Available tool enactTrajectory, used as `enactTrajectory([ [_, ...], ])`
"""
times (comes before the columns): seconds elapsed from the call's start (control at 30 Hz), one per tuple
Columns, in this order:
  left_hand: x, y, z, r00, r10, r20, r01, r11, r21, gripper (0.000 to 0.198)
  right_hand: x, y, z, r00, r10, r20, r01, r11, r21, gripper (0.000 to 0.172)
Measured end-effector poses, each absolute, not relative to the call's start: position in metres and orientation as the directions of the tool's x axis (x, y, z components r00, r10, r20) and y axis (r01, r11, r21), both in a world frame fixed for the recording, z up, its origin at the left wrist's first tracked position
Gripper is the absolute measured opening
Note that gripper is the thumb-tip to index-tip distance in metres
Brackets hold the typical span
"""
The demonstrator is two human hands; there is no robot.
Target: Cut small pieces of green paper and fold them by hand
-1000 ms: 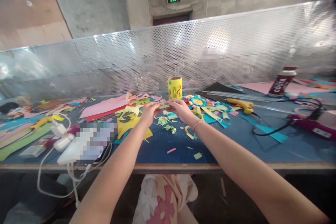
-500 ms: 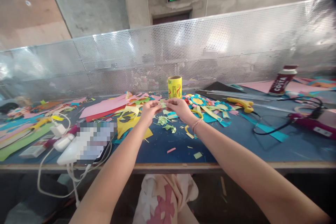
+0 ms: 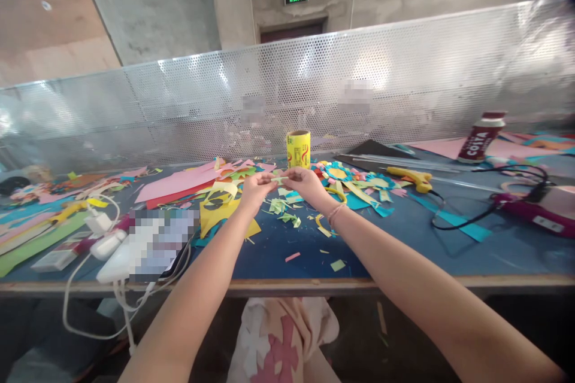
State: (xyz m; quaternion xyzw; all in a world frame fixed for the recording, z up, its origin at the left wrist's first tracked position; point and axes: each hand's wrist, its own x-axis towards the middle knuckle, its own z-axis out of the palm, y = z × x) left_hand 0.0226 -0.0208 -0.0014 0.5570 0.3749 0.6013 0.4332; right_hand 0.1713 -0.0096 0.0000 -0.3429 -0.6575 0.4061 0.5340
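Note:
Over the middle of the table, my left hand [image 3: 257, 190] and my right hand [image 3: 306, 184] meet with their fingertips close together. Between them they pinch a small light green paper piece [image 3: 279, 180], mostly covered by the fingers. Just behind the fingers stands a yellow printed tube [image 3: 299, 148], upright. Below the hands lie curled green paper scraps [image 3: 282, 206]. To the left of my left hand is a yellow paper piece [image 3: 213, 218] with a cut loop; to the right of my right hand sits a blue paper flower [image 3: 339, 172] with a yellow centre.
A yellow glue gun [image 3: 411, 178] with a black cord lies to the right, near clear sticks [image 3: 404, 163]. A dark red bottle [image 3: 481, 137] stands at the back right. Phone [image 3: 168, 245], chargers [image 3: 108, 243] and white cables crowd the left. A perforated metal panel [image 3: 188, 108] borders the back.
The fingers have shifted slightly on the green paper piece, which now looks narrower between them. Both hands stay in nearly the same place; the view has moved very little.

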Motion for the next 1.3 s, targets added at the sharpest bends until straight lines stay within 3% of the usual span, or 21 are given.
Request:
enactTrajectory([
  [0.43,0.022,-0.018,-0.006,0.039,0.923,0.383,0.006,-0.383,0.924,0.021,0.175,-0.007,-0.004,-0.216,0.812,0.542,0.235,0.582,-0.778,0.018],
  [0.63,0.022,-0.019,-0.003,0.037,0.878,0.476,0.248,-0.47,0.847,0.014,0.179,-0.008,0.004,-0.199,0.887,0.417,0.179,0.451,-0.874,0.015],
  [0.77,0.027,-0.026,0.002,0.005,0.862,0.508,0.314,-0.483,0.817,0.009,0.18,-0.009,0.009,-0.2,0.935,0.293,0.104,0.318,-0.942,0.016],
  [0.9,0.029,-0.029,0.002,0.007,0.868,0.496,0.293,-0.476,0.829,0.01,0.178,-0.009,0.009,-0.208,0.936,0.283,0.047,0.298,-0.953,0.019],
  [1.1,0.027,-0.022,-0.004,-0.032,0.881,0.472,0.139,-0.464,0.875,0.014,0.18,-0.004,0.002,-0.114,0.895,0.431,0.192,0.445,-0.875,0.024],
  [1.17,0.026,-0.02,-0.006,-0.063,0.871,0.487,0.096,-0.48,0.872,0.016,0.177,-0.003,-0.001,-0.072,0.92,0.386,0.197,0.392,-0.899,0.022],
  [1.3,0.027,-0.018,-0.007,-0.102,0.888,0.449,-0.047,-0.455,0.889,0.016,0.169,-0.007,-0.004,-0.174,0.957,0.232,0.06,0.246,-0.967,0.019],
])
